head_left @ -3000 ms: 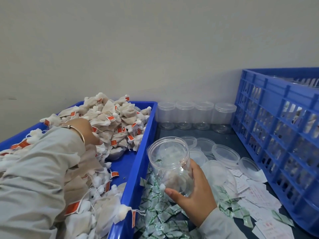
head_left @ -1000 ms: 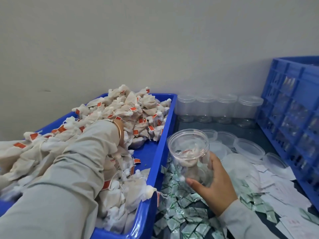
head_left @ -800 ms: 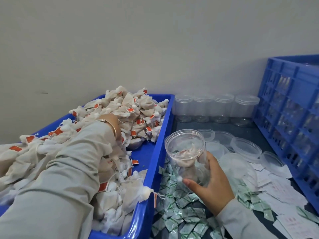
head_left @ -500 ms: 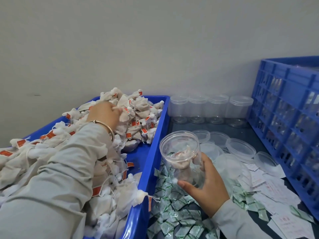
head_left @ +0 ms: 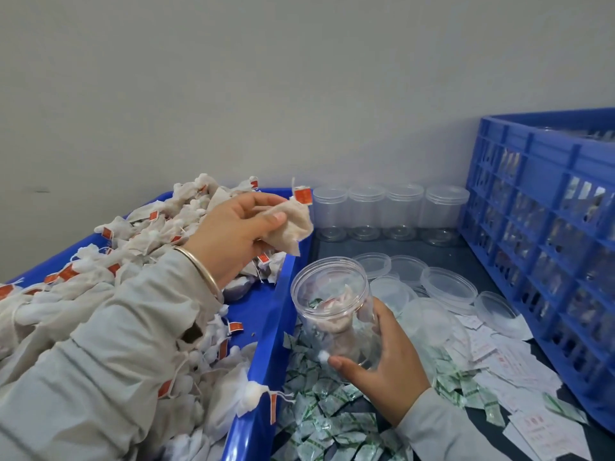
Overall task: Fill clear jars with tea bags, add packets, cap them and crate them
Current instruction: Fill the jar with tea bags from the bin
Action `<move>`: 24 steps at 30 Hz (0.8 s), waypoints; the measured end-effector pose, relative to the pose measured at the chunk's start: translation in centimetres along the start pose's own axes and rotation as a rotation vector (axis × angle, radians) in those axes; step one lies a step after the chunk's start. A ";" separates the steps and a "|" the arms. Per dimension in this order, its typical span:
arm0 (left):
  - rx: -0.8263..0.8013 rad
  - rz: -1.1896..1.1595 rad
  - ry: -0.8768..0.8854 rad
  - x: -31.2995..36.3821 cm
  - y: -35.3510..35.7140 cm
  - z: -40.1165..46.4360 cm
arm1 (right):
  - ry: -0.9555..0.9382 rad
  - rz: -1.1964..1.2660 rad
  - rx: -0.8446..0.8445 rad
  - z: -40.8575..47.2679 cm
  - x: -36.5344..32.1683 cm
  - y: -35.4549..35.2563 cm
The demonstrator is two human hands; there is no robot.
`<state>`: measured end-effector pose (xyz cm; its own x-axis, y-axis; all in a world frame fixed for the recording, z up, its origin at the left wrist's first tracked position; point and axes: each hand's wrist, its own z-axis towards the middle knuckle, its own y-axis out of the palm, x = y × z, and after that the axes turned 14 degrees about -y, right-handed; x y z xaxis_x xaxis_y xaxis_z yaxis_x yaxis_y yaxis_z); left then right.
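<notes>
Fingers (head_left: pixel 266 217) of the left hand (head_left: pixel 229 237) are curled round one tea bag (head_left: pixel 293 226), pinching it against the thumb; its red tag (head_left: pixel 303 196) sticks up above the bag. The hand is raised over the right rim of the blue tray (head_left: pixel 266 354), and the bag hangs above and to the left of the jar (head_left: pixel 332 307). A thin bangle (head_left: pixel 199 267) circles the left wrist.

The right hand (head_left: pixel 386 364) grips the jar low down, thumb across its front and the other fingers wrapped behind. The jar is uncapped, tilted with its mouth toward the tray, and has a few tea bags at the bottom. It is held just above the green-and-white packets (head_left: pixel 326 417) scattered on the dark surface (head_left: pixel 466 257).

The tray is heaped with tea bags (head_left: pixel 143 241), and the left sleeve (head_left: pixel 109 354) lies across them. Loose clear lids (head_left: pixel 447 284) lie right of the jar, with white paper slips (head_left: pixel 512 364) nearer the crate (head_left: pixel 545 234). Four empty capped jars (head_left: pixel 389 211) stand in a row by the wall. The blue crate on the right has jars showing through its slotted side.
</notes>
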<state>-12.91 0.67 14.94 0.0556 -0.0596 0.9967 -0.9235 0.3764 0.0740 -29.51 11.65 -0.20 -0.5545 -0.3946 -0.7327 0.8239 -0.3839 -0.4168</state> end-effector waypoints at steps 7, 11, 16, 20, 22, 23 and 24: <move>-0.245 0.402 0.053 -0.7 2.1 -1.9 | -0.007 -0.031 0.007 0.0 0.0 -0.1; -0.240 0.642 0.112 -1.0 2.3 -2.1 | -0.009 -0.013 0.010 0.1 -0.1 -0.1; -0.266 0.637 0.069 -0.9 2.3 -2.2 | -0.006 -0.017 0.004 0.0 0.1 -0.1; -0.275 0.576 0.049 -0.8 2.5 -2.3 | 0.008 -0.014 0.006 0.0 0.2 0.0; -0.216 0.534 0.074 -0.5 2.5 -2.3 | 0.012 -0.017 0.015 0.0 0.1 0.0; -0.163 0.509 0.092 -0.3 2.3 -2.3 | 0.016 -0.017 0.020 0.0 0.1 0.0; -0.098 0.484 0.102 -0.1 2.0 -2.0 | 0.020 -0.018 0.024 0.0 0.1 0.0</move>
<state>-14.00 3.33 15.02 -0.3293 0.2322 0.9152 -0.8128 0.4237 -0.3999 -29.55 11.59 -0.27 -0.5665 -0.3707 -0.7360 0.8107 -0.4110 -0.4170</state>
